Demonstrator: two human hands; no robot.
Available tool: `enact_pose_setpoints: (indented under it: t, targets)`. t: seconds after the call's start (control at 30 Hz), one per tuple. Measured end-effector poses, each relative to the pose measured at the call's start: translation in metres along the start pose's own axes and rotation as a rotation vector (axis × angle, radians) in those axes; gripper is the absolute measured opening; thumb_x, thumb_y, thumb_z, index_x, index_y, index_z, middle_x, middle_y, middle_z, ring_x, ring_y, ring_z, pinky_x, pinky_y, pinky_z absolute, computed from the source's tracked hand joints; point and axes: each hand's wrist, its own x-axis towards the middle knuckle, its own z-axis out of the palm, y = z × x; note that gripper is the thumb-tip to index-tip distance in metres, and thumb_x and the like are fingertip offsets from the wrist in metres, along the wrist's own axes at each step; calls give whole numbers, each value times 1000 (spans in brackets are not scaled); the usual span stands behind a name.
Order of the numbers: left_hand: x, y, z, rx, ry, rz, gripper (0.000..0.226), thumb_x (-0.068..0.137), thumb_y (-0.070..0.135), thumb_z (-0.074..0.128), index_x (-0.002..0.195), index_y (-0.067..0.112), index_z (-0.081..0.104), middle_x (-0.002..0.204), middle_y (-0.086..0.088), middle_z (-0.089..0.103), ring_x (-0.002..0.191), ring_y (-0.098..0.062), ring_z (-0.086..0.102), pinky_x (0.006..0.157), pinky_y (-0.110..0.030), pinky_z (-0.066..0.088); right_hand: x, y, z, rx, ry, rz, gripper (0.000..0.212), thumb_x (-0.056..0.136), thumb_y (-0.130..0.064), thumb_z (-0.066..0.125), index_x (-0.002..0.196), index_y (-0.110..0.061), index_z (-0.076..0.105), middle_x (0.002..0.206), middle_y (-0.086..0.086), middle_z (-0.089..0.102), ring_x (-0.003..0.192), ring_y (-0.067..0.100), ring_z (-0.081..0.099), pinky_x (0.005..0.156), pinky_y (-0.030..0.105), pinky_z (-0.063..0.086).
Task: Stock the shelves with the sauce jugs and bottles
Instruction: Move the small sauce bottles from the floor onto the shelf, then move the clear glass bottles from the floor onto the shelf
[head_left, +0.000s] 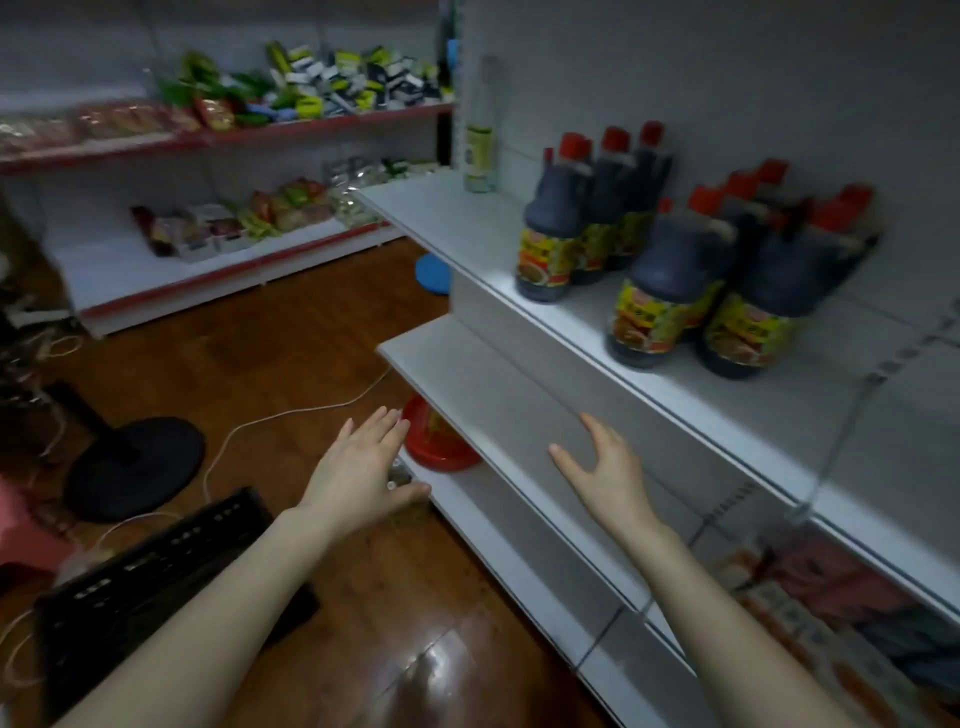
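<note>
L grip (358, 462): palm down, fingers straight & close together, thumb stuck out sideways; holds nothing. It hangs over the wood floor (291, 332), just off the front edge of the mid shelf (467, 374). Its fingertips are near a red bowl (441, 447) that sits low, partly under that shelf. Touching the bowl or not: can't tell.

R grip (605, 478): palm down, fingers spread wide, thumb out to the left; holds nothing either. It's above the mid shelf board; resting on it or hovering, can't tell. The 2 grips are well apart, w/ both forearms reaching in from the bottom of view.

Sauce jugs (670, 291): all upright on the top shelf (457, 223), dark w/ red caps & yellow labels. They stand in 2 clusters: a row of 3 running front to back, then a bigger bunch to its right, nearer the back panel. A tall clear bottle (480, 150) w/ a pale label stands alone further along the same shelf.

Rest: black crate (156, 561) on the floor under the L forearm, black round stand base (135, 467) near it. White cable (291, 415) lies across the floor, blue disc (431, 273) past the shelf end. Far shelving (322, 124) w/ red trim carries snack packs, blurry.
</note>
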Motion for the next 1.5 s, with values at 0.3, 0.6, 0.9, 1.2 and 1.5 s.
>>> enact_pose_setpoints:
  t: [0.3, 0.6, 0.9, 1.2, 1.5]
  targets:
    - [-18, -113, 22, -24, -145, -212, 85, 84, 59, 50, 148, 14, 15, 157, -4, 11, 145, -16, 4, 116, -37, 2, 41, -18, 89, -46, -171, 94, 63, 87, -31, 61, 138, -3, 37, 144, 14, 40, 134, 26, 35, 108, 29, 26]
    - [54, -184, 45, -5, -264, -312, 85, 84, 61, 47, 148, 14, 15, 157, -4, 12, 145, -16, 5, 117, -37, 4, 135, -19, 171, -90, -327, 155, 63, 87, -27, 63, 137, 1, 37, 142, 18, 42, 133, 30, 38, 109, 33, 28]
    - [118, -226, 90, -94, -375, -342, 85, 85, 57, 50, 147, 11, 15, 157, -5, 12, 145, -18, 5, 117, -38, 4, 207, -30, 237, -168, -409, 113, 51, 87, -20, 62, 131, 0, 46, 132, 18, 52, 123, 30, 48, 95, 29, 36]
    - [149, -268, 174, -51, -487, -257, 81, 88, 56, 47, 147, 11, 16, 156, -5, 14, 144, -19, 8, 116, -40, 8, 208, 23, 315, -261, -477, 206, 63, 89, -30, 59, 139, -1, 34, 143, 18, 41, 133, 30, 37, 108, 33, 27]
    - [178, -301, 383, 14, -493, -246, 76, 89, 49, 50, 145, 10, 16, 154, -8, 18, 144, -22, 10, 116, -41, 9, 207, 157, 467, -303, -529, 188, 66, 88, -34, 59, 141, -5, 32, 147, 12, 37, 137, 25, 30, 111, 31, 25]
